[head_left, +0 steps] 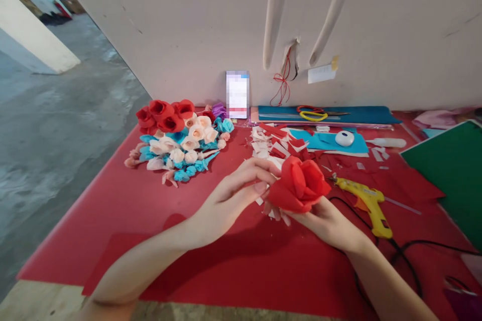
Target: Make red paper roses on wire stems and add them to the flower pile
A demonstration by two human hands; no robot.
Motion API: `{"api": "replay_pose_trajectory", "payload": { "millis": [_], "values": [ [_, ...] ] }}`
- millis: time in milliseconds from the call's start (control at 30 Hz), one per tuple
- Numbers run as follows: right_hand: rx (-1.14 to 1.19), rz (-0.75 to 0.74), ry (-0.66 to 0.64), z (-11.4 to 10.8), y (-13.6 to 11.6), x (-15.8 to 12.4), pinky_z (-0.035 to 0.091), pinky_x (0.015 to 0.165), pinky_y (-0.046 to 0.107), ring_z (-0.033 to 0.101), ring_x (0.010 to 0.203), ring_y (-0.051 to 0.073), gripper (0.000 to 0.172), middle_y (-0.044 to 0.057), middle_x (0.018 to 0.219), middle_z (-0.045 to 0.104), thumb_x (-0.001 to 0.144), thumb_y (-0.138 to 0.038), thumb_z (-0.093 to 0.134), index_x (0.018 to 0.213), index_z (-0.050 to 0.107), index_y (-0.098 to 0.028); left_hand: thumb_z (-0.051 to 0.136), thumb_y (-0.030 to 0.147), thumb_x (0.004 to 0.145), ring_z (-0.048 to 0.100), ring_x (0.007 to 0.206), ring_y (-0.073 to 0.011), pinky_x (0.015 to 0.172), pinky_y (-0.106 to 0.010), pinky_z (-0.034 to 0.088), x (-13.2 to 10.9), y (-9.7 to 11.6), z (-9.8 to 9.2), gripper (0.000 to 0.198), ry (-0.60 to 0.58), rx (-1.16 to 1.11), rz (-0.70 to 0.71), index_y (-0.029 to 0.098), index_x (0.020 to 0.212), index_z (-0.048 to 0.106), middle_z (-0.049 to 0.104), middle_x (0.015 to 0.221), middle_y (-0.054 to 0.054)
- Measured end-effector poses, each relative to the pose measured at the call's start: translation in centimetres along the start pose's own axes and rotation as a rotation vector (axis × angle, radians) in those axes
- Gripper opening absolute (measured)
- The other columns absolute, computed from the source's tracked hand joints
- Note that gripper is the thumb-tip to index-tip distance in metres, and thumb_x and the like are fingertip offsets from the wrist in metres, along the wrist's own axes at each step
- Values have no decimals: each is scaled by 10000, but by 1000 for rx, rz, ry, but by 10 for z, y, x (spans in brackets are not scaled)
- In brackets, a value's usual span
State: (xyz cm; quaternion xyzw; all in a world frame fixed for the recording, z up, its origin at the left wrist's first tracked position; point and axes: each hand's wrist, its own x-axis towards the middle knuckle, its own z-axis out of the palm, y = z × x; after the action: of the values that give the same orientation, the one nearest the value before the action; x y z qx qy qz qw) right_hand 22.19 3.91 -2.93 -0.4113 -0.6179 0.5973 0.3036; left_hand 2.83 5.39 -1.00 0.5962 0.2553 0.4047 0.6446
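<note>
Red, white and blue paper flowers (176,143) lie piled on the left of the table (150,241). The left hand (233,195) pinches a petal of the paper rose (299,183) over the table's middle. Its open top points up. The right hand (324,220) cups its bottom with curled fingers. A yellow glue gun (371,203) lies beside.

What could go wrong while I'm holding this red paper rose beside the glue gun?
The glue gun lies near your right hand; if hot, its tip might burn you. Its cord runs beside your right forearm and could snag. Your left hand, pinching, may crush the red paper rose.
</note>
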Motion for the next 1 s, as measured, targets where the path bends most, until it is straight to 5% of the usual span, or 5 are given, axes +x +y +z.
{"api": "replay_pose_trajectory", "payload": {
  "millis": [200,567,1000],
  "values": [
    [65,3,-69,1,-1,-2,473,606,282,511,611,138,293,32,698,532,814,-474,536,772,442,-200,409,180,923,485,1069,-137,988,-242,365,0,-4,-4,239,64,95,121,266,1032,603,526,1079,-15],
    [76,-10,-68,6,-3,-1,441,588,204,456,608,93,200,3,734,507,790,-351,595,774,484,-185,564,170,852,458,1082,-118,996,-243,343,-2,2,-1,99,77,199,106,255,888,599,470,1088,0],
    [-110,-57,-74,4,-1,-3,426,518,208,455,551,104,169,-4,593,492,816,-213,443,651,424,-184,625,172,803,485,1078,-179,1005,-386,373,-2,4,-2,66,108,278,107,227,766,624,512,1091,-30]
  ]
}}
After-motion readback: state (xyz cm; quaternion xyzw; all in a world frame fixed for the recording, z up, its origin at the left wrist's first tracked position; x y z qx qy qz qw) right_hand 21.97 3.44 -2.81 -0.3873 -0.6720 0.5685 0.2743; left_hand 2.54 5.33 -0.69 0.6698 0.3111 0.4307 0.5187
